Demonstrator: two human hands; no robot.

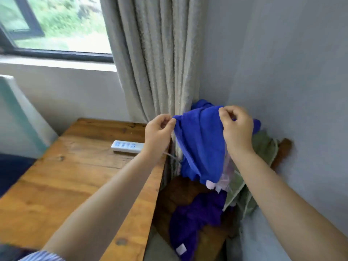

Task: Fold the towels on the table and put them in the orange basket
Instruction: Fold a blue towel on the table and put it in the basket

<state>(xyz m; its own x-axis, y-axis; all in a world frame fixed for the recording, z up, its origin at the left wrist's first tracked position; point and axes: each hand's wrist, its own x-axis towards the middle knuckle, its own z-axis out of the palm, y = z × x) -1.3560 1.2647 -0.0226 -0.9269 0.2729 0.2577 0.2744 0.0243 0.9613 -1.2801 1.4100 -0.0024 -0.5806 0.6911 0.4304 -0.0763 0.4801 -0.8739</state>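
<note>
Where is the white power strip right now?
The white power strip lies on the wooden table, near its far edge, just left of the left hand.

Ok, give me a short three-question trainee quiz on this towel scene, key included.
1. True or false: both hands pinch the top edge of the blue towel.
2. What lies on the wooden table? A) power strip B) orange basket C) folded towel
3. Fill in: the purple towel lies ___ the held towel.

Key:
1. True: the left hand and right hand each have a grip on a top corner.
2. A, the white power strip.
3. Below.
</note>
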